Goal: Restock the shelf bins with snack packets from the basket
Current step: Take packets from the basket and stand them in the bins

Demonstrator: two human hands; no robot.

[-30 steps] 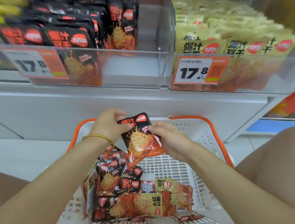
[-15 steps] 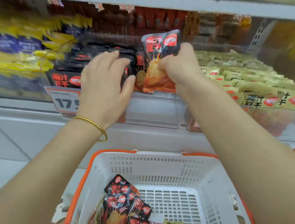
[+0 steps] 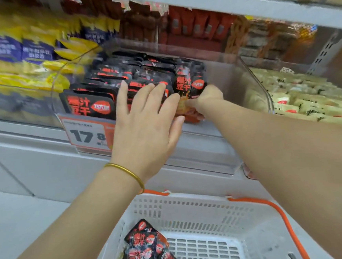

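One black packet (image 3: 190, 87) lowered into bin, right hand (image 3: 204, 101) pinching it, left hand (image 3: 145, 121) spread.

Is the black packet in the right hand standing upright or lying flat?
Upright: the black packet stands in the clear bin, right hand pinching its lower part.

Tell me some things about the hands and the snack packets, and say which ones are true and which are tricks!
1. The right hand holds a black packet upright at the clear bin. True.
2. The left hand grips a yellow packet. False: its fingers are straight, pressing against the black packets in the bin.
3. The basket has no packets left. False: black packets in the basket still lie there.
4. The price label shows 17. True.
5. A gold bangle sits on the left wrist. True.
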